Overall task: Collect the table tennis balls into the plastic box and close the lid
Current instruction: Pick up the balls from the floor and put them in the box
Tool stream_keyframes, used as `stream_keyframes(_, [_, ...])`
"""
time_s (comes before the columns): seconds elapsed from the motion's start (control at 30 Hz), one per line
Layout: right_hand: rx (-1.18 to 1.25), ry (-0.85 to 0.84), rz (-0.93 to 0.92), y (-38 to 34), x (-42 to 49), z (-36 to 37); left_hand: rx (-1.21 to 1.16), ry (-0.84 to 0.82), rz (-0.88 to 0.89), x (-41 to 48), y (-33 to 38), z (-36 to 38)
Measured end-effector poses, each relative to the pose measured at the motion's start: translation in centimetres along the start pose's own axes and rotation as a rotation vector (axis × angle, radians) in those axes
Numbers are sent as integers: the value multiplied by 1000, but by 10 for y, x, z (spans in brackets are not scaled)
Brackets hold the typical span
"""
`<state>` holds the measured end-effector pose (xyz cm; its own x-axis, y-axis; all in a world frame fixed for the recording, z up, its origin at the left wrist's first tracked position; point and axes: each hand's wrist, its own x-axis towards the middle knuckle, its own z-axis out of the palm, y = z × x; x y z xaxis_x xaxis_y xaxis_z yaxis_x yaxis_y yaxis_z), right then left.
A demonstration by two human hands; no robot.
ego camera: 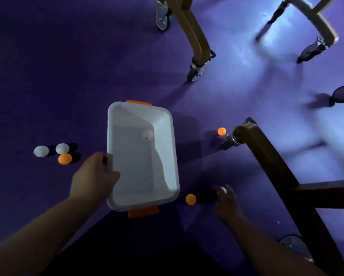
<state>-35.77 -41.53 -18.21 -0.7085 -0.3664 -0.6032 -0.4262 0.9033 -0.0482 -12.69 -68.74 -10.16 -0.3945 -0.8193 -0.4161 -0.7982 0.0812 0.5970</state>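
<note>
A white plastic box [172, 156] with orange latches stands open on the purple floor, with no lid in view. One white ball [147, 134] lies inside it. My left hand [93, 176] grips the box's left rim. My right hand [227, 202] hovers low at the right, fingers spread over a white ball [223, 189] that shows at its fingertips. An orange ball [191, 199] lies between that hand and the box. Another orange ball [221, 131] rests farther right. Left of the box lie two white balls [41, 151] [62, 148] and an orange one [64, 158].
Brown metal frame legs on castor wheels stand around: one [197, 46] behind the box, one [266, 156] close to my right hand, more at the far right [314, 48]. The orange ball on the right sits next to a castor [230, 140].
</note>
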Motion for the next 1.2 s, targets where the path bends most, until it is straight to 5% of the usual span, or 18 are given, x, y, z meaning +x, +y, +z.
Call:
stream_keyframes(0.2, [-17,-22,24,12,47,32,-8,-31,55,31,3,24])
stream_keyframes(0.4, [172,153,85,12,47,52,40,-14,57,32,4,39])
stream_keyframes(0.57, [198,309,-59,-12,28,67,-21,-11,48,37,2,42])
stream_keyframes(0.83, [68,143,-58,-39,14,82,-16,5,58,48,1,43])
stream_keyframes(0.93, [394,276,-25,-53,10,58,-21,3,53,53,-1,44])
stream_keyframes(1.03, [688,490,-220,-87,4,17,-37,-14,38,56,0,45])
stream_keyframes(1.2, [694,492,-320,-160,-1,-32,-88,-65,48,51,2,43])
